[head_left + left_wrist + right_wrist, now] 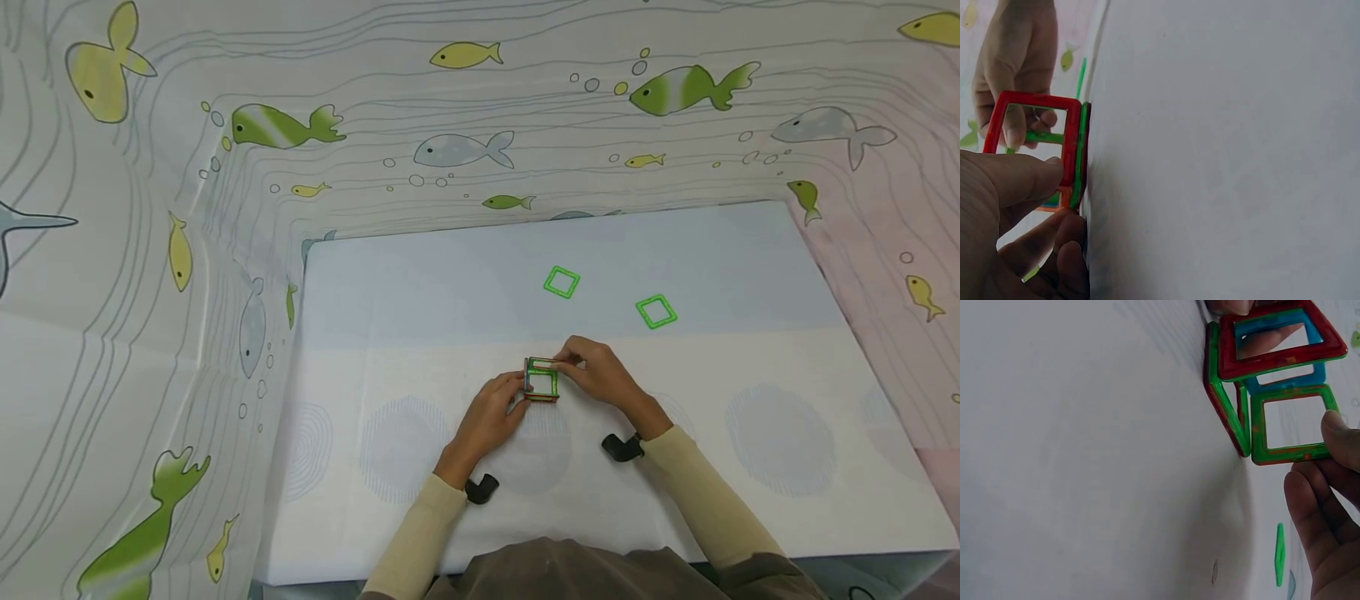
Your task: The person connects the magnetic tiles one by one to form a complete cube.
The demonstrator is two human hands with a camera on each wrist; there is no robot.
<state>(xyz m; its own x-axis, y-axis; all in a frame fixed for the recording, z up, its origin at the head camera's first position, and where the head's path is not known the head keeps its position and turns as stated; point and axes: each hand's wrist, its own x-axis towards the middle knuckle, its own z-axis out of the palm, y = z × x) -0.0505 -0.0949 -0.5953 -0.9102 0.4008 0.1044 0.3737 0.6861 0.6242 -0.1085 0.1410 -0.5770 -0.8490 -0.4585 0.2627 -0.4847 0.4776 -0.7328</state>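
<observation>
Several magnetic square tiles stand joined as a small open box (555, 384) between the two hands. My left hand (489, 417) grips its left side, and in the left wrist view the thumb lies across a red tile (1035, 99) while the other fingers curl below. On the far side, my right hand (602, 375) pinches a green tile (1291, 454) between thumb and fingers, its edge right at the box. The right wrist view also shows a blue tile (1305, 381) behind the red one, and a green tile lying flat at the base.
Two loose green square tiles lie farther back on the table, one near the middle (550, 276) and one to its right (648, 299). A pale patterned cloth (420, 292) covers the table. Fish-printed sheets (375, 83) rise behind and at the sides.
</observation>
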